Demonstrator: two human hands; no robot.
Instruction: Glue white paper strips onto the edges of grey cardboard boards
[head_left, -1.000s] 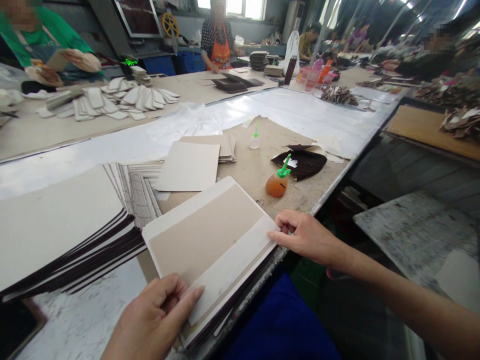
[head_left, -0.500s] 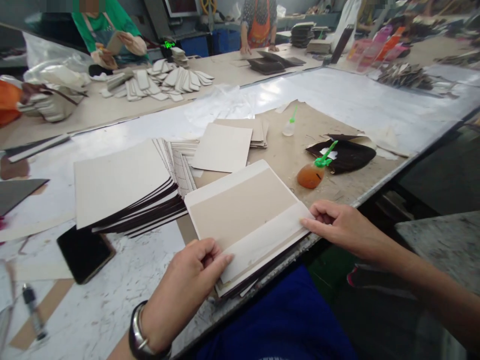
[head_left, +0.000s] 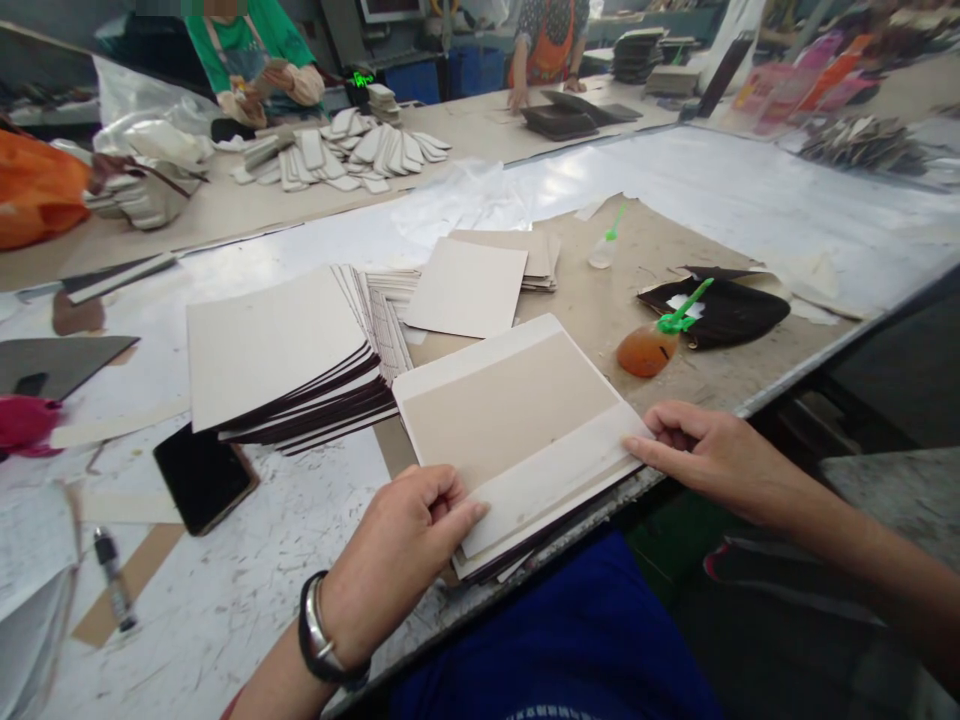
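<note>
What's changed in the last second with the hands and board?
Only the view swung left, showing the phone and pen. The left hand still pinches the top board at its near corner, the right hand still holds its right corner. Nothing taken or let go.

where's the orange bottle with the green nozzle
In the head view, the orange bottle sits right of centre, beside the dark piece, just beyond the right hand.

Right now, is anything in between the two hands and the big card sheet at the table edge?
No, nothing visible is in between. The left hand pinches the near edge of the top sheet, and the right hand touches its right corner with its fingertips. The orange bottle stands apart, farther back on the table.
</note>
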